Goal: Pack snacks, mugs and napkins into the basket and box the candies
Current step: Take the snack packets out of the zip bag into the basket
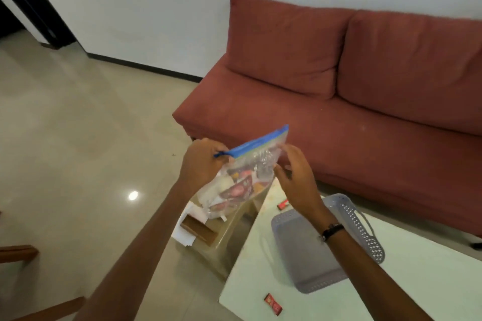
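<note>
Holding a clear zip bag (246,177) of snacks up over the table's (430,281) left edge, we pinch its blue-striped top corner in our left hand (200,164). Our right hand (296,177) hovers at the bag's other side, fingers spread. A grey basket (365,232) sits on the table, two red candies (273,307) near it.

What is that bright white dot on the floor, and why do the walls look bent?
Head view: the dot is a ceiling light's glare on the glossy floor; the wide-angle lens bows the wall and sofa lines; the zip bag and both hands look slightly soft, probably motion blur.
</note>
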Demonstrator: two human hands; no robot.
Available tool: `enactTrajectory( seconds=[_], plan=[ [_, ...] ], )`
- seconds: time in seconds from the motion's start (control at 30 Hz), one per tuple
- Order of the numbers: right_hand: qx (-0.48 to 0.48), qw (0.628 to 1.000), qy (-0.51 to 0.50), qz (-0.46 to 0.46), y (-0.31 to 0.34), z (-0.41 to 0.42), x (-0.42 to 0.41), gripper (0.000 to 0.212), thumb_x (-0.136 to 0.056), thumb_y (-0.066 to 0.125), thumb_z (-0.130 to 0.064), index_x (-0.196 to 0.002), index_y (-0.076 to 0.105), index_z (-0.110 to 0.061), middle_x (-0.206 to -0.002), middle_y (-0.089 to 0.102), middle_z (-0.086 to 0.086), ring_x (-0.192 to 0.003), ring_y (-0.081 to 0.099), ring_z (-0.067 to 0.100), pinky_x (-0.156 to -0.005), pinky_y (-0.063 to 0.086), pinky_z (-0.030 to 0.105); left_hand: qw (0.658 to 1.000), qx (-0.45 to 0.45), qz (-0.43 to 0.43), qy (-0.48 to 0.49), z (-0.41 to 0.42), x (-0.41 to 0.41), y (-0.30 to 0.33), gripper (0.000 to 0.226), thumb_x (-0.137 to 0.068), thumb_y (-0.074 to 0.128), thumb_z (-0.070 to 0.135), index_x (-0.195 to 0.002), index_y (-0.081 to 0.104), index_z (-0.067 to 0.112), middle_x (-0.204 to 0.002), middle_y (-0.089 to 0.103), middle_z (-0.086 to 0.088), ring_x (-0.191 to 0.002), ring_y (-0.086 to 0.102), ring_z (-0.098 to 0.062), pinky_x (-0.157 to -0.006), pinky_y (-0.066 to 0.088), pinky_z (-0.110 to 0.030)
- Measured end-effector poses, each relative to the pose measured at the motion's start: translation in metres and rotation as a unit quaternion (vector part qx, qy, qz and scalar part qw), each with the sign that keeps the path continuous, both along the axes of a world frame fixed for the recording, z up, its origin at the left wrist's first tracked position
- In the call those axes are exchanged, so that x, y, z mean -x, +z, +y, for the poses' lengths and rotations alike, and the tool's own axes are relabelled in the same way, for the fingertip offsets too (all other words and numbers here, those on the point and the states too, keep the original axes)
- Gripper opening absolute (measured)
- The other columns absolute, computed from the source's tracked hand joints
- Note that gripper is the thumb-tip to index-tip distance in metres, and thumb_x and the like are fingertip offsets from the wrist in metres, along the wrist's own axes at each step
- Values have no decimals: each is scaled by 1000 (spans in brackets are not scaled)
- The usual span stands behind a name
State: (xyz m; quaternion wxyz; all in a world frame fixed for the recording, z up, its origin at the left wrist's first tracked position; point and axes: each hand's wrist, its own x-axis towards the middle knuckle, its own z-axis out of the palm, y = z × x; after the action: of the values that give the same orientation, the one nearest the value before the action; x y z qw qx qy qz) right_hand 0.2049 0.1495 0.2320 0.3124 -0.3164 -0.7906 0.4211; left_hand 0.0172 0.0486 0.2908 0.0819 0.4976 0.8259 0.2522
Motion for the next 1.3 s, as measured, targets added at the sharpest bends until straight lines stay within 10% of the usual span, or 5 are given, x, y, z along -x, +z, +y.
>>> enactTrajectory(
  seconds=[0.13,0.27,0.6,0.93,1.3],
  plan=[
    [-185,963,13,-198,29,34,-68,59,-86,63,-21,-140,40,-21,-145,43,-3,-136,36,16,-113,21,34,996,37,-5,-87,4,-49,16,12,-75,73,20,-84,77,13,-75,74,-8,-63,56,-12,-52,34,-16],
    [-66,943,157,-285,59,41,-140,28,-88,63,-23,-115,65,-15,-115,69,3,-106,62,18,-93,42,28,985,70,12,-157,10,-99,28,14,-75,73,28,-84,75,18,-77,74,-3,-68,63,-17,-56,43,-25],
    [218,959,96,-153,74,-13,-272,19,-76,75,-8,-67,72,-25,-64,68,-11,-62,59,2,-63,49,17,989,30,-49,-133,31,-226,27,14,-76,65,28,-87,71,20,-90,73,1,-85,66,-20,-73,49,-32],
    [252,959,-78,-107,35,-52,-314,10,-64,84,-14,-68,75,-14,-66,67,2,-65,60,15,-69,51,32,880,64,-459,107,-16,-390,-22,41,-87,52,47,-75,66,11,-84,70,-15,-79,69,-33,-76,58,-41],
    [215,960,-136,-121,14,-88,-335,27,-59,88,-26,-56,61,-24,-68,67,4,-68,65,20,-70,56,32,830,80,-531,149,-29,-406,-42,21,-72,63,10,-84,70,-5,-85,70,-23,-77,68,-36,-82,57,-51]
  ],
)
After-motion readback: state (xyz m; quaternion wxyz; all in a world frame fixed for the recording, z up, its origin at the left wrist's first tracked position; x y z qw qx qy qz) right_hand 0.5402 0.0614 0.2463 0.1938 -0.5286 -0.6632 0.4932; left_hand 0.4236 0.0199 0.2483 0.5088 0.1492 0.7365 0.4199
